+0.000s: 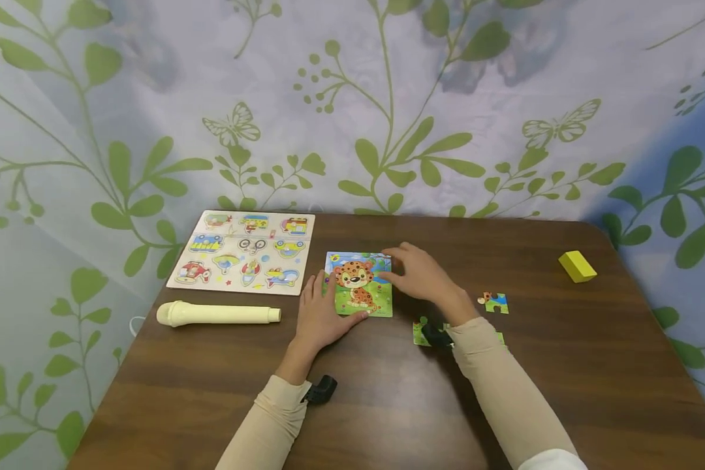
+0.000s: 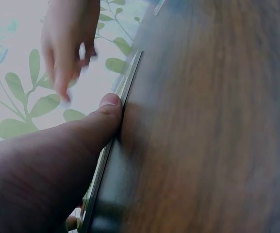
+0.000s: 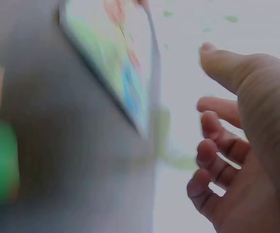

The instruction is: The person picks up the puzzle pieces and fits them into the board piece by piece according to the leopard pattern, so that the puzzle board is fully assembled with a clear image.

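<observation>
1. Leopard jigsaw (image 1: 358, 290), flat at frame centre;
2. Left hand (image 1: 320, 318), fingers spread at its left edge, thumb along the bottom, presumably steadying it;
3. Right hand (image 1: 421, 277) near its upper right corner, fingers loosely curled, pinching nothing;
4. Loose jigsaw piece (image 1: 496, 301), right of centre, probably placed within reach.

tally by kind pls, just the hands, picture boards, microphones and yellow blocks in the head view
Hands: 2 (left hand, right hand)
Picture boards: 2 (leopard board, vehicle board)
Microphones: 1 (cream microphone)
Yellow blocks: 1 (yellow block)
Total: 6
</observation>
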`<state>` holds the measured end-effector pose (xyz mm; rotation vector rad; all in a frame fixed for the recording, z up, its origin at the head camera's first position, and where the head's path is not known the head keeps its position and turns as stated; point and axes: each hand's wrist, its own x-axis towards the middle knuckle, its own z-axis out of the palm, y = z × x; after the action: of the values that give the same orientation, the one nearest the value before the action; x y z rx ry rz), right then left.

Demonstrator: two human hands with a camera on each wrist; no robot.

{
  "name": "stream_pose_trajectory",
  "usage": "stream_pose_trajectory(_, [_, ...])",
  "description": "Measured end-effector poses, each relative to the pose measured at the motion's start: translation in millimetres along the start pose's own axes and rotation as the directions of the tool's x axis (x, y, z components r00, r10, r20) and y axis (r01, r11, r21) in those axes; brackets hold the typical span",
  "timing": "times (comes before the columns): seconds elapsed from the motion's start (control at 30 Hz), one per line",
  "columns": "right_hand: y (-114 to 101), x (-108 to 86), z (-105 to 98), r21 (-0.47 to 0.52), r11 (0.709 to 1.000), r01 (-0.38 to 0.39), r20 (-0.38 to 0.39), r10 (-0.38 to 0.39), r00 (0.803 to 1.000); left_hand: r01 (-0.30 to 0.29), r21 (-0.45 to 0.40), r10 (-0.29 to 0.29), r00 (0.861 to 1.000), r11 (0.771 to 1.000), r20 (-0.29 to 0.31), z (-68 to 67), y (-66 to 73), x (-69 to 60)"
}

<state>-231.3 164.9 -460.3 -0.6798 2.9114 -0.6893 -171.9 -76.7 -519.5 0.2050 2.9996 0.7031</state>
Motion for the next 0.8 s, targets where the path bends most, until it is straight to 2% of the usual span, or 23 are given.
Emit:
stream_pose_trajectory(0.1, [31.5, -30.8, -27.1, 0.027, 0.998, -0.065, -0.056, 0.066, 0.996, 0.003, 0.002, -0.003, 1.0, 1.0, -0.012, 1.2, 1.1, 1.0])
stream_pose_trajectory(0.2, [63.0, -68.6, -51.8, 0.024, 0.99, -0.142, -0.078, 0.144, 0.987, 0.0, 0.006, 0.0, 1.0, 1.0, -0.009, 2.1, 0.9, 1.6])
stream_pose_trajectory(0.3, [94.3, -107.3, -67.2, 0.002, 0.978, -0.211, -0.066, 0.21, 0.975, -0.006, 0.006, 0.006, 1.0, 1.0, 0.001, 3.1, 0.3, 1.2])
stream_pose_trajectory(0.43, [126.2, -144.1, -70.7, -0.027, 0.965, -0.262, 0.001, 0.262, 0.965, -0.003, 0.007, 0.003, 1.0, 1.0, -0.004, 4.0, -0.6, 0.3])
stream_pose_trajectory(0.57, [142.5, -157.1, -62.6, -0.036, 0.965, -0.261, 0.048, 0.262, 0.964, -0.001, 0.01, 0.001, 1.0, 1.0, -0.004, 4.2, -1.4, 0.7])
stream_pose_trajectory(0.8, [144.1, -148.6, -51.5, -0.105, 0.974, -0.202, 0.038, 0.207, 0.978, 0.002, 0.018, -0.002, 1.0, 1.0, 0.012, 3.6, -2.3, 1.2])
